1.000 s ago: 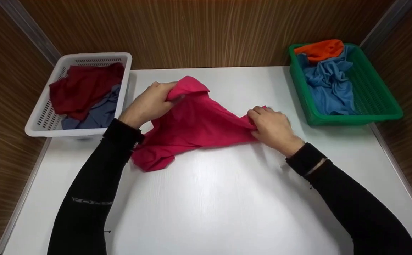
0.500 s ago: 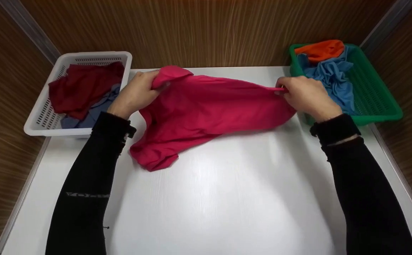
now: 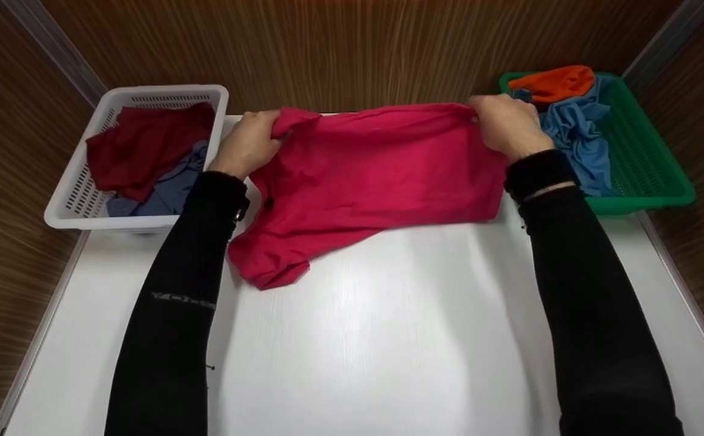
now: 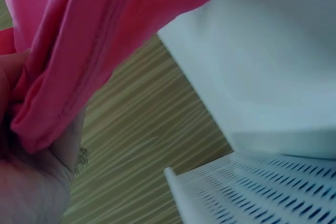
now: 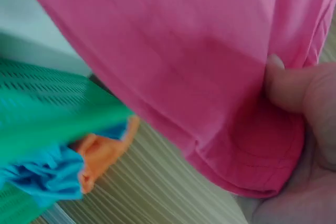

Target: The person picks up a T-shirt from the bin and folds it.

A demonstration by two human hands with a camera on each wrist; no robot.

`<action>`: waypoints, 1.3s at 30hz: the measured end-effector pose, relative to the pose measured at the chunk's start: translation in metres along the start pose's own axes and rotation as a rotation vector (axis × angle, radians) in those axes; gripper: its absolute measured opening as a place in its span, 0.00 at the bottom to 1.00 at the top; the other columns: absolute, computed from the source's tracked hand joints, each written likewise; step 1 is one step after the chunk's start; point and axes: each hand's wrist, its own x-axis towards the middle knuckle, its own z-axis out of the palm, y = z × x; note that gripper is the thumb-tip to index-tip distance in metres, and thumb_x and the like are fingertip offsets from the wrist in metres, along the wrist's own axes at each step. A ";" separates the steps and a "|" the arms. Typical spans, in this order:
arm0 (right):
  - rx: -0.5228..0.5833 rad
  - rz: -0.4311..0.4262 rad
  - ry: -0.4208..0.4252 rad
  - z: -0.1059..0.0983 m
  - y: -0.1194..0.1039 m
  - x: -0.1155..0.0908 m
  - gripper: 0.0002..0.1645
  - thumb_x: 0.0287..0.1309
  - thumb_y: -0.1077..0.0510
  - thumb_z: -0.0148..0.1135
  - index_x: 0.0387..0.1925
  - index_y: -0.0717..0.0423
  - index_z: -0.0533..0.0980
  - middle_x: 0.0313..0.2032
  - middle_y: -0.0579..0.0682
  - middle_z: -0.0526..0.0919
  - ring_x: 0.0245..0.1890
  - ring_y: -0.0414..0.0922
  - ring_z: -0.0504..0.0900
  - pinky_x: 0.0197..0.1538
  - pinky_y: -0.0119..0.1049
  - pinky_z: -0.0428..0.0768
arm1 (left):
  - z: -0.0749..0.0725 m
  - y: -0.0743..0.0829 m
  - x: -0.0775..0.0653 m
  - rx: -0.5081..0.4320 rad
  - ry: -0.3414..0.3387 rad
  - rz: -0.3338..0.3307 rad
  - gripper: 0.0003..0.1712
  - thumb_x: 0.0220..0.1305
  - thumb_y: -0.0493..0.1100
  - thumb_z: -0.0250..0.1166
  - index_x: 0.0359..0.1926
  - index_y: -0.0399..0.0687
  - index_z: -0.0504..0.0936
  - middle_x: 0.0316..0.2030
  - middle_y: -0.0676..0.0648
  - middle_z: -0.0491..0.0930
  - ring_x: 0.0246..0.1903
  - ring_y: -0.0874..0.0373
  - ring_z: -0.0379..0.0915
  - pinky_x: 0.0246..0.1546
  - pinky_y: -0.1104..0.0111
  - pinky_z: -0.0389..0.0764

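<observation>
A bright pink T-shirt (image 3: 388, 169) with stitched hems is stretched sideways between both hands, its upper edge raised near the back wall. My left hand (image 3: 248, 144) grips it at the upper left corner; in the left wrist view a folded, seamed edge (image 4: 79, 61) lies in the palm. The right hand (image 3: 506, 124) pinches the upper right corner, with the thumb (image 5: 294, 85) pressing on the fabric near the hem in the right wrist view. Lower left, a bunched sleeve-like part (image 3: 273, 266) lies on the white table (image 3: 352, 339).
At the left stands a white perforated basket (image 3: 119, 223) holding dark red cloth (image 3: 146, 145) and blue-grey cloth (image 3: 170, 191). A green basket (image 3: 661, 151) at the right holds blue cloth (image 3: 579, 142) and orange cloth (image 3: 561, 85). Wood-patterned walls (image 3: 352, 48) enclose the table.
The right hand has moved right and then back toward the wall, drawing the T-shirt out wide and flatter. My left hand has shifted slightly back and left, still gripping its corner.
</observation>
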 end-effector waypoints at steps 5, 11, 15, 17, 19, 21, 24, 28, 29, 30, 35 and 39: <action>0.012 0.025 0.046 0.026 -0.003 0.027 0.19 0.81 0.60 0.45 0.65 0.57 0.74 0.60 0.68 0.82 0.57 0.69 0.81 0.55 0.70 0.80 | 0.018 -0.007 0.013 0.026 0.016 -0.096 0.23 0.68 0.40 0.60 0.63 0.53 0.82 0.60 0.38 0.85 0.59 0.43 0.83 0.57 0.47 0.83; 0.029 0.083 0.117 0.058 -0.008 0.048 0.22 0.79 0.64 0.47 0.69 0.55 0.71 0.61 0.66 0.82 0.60 0.67 0.81 0.58 0.68 0.82 | 0.034 -0.014 0.018 0.028 0.100 -0.245 0.25 0.70 0.44 0.62 0.67 0.49 0.79 0.62 0.38 0.85 0.59 0.39 0.83 0.58 0.45 0.84; 0.039 0.079 0.209 0.074 -0.011 0.049 0.23 0.79 0.60 0.49 0.70 0.53 0.70 0.64 0.63 0.80 0.65 0.64 0.78 0.62 0.67 0.80 | 0.042 -0.013 0.017 0.120 0.172 -0.223 0.30 0.72 0.42 0.62 0.72 0.43 0.71 0.64 0.34 0.81 0.60 0.34 0.81 0.56 0.40 0.84; 0.055 0.048 0.243 0.079 -0.013 0.046 0.23 0.78 0.55 0.52 0.69 0.52 0.71 0.65 0.62 0.80 0.67 0.63 0.76 0.62 0.68 0.79 | 0.043 -0.010 0.014 0.181 0.185 -0.167 0.32 0.72 0.42 0.63 0.74 0.41 0.68 0.68 0.34 0.77 0.64 0.33 0.78 0.57 0.37 0.83; 0.069 -0.004 0.231 0.081 -0.016 0.040 0.25 0.76 0.52 0.55 0.70 0.51 0.71 0.67 0.61 0.78 0.67 0.63 0.76 0.61 0.69 0.80 | 0.043 -0.004 0.009 0.237 0.160 -0.099 0.34 0.72 0.43 0.64 0.75 0.41 0.68 0.72 0.34 0.72 0.70 0.34 0.73 0.58 0.35 0.81; 0.080 -0.076 0.167 0.082 -0.020 0.031 0.27 0.75 0.50 0.58 0.71 0.49 0.71 0.69 0.60 0.77 0.68 0.62 0.76 0.62 0.70 0.79 | 0.043 0.004 0.002 0.276 0.108 -0.019 0.34 0.72 0.45 0.65 0.75 0.43 0.68 0.75 0.36 0.69 0.74 0.37 0.68 0.62 0.36 0.79; 0.089 -0.196 -0.013 0.085 -0.025 0.016 0.32 0.74 0.46 0.61 0.74 0.46 0.69 0.73 0.57 0.73 0.72 0.60 0.72 0.69 0.68 0.76 | 0.044 0.019 -0.014 0.326 -0.019 0.110 0.34 0.72 0.49 0.65 0.75 0.44 0.70 0.77 0.38 0.68 0.78 0.41 0.65 0.69 0.39 0.76; 0.097 -0.341 -0.209 0.094 -0.026 -0.010 0.39 0.70 0.43 0.67 0.77 0.43 0.67 0.76 0.53 0.71 0.78 0.56 0.67 0.77 0.62 0.71 | 0.051 0.042 -0.040 0.357 -0.236 0.232 0.37 0.73 0.54 0.64 0.77 0.47 0.68 0.79 0.41 0.67 0.80 0.45 0.62 0.76 0.45 0.70; 0.093 -0.368 -0.236 0.097 -0.025 -0.016 0.41 0.68 0.43 0.69 0.78 0.42 0.67 0.77 0.53 0.70 0.79 0.56 0.66 0.77 0.62 0.70 | 0.054 0.047 -0.047 0.360 -0.292 0.252 0.39 0.73 0.56 0.64 0.79 0.49 0.67 0.79 0.42 0.66 0.81 0.46 0.60 0.78 0.46 0.69; 0.084 -0.389 -0.260 0.101 -0.024 -0.022 0.44 0.66 0.42 0.71 0.79 0.41 0.66 0.78 0.53 0.68 0.80 0.57 0.64 0.77 0.62 0.70 | 0.057 0.051 -0.053 0.359 -0.344 0.271 0.40 0.73 0.58 0.64 0.80 0.51 0.65 0.81 0.43 0.64 0.82 0.46 0.58 0.79 0.47 0.68; 0.013 -0.418 -0.303 0.115 -0.016 -0.045 0.56 0.59 0.39 0.76 0.83 0.35 0.57 0.83 0.51 0.58 0.83 0.58 0.58 0.76 0.65 0.71 | 0.072 0.060 -0.081 0.350 -0.543 0.335 0.50 0.70 0.64 0.66 0.85 0.59 0.54 0.85 0.45 0.53 0.85 0.47 0.48 0.82 0.48 0.62; -0.009 -0.418 -0.212 0.122 -0.004 -0.054 0.51 0.59 0.44 0.78 0.79 0.42 0.63 0.76 0.54 0.71 0.76 0.56 0.71 0.73 0.60 0.77 | 0.082 0.059 -0.096 0.375 -0.520 0.394 0.55 0.66 0.61 0.71 0.85 0.57 0.53 0.84 0.44 0.57 0.84 0.46 0.53 0.81 0.48 0.65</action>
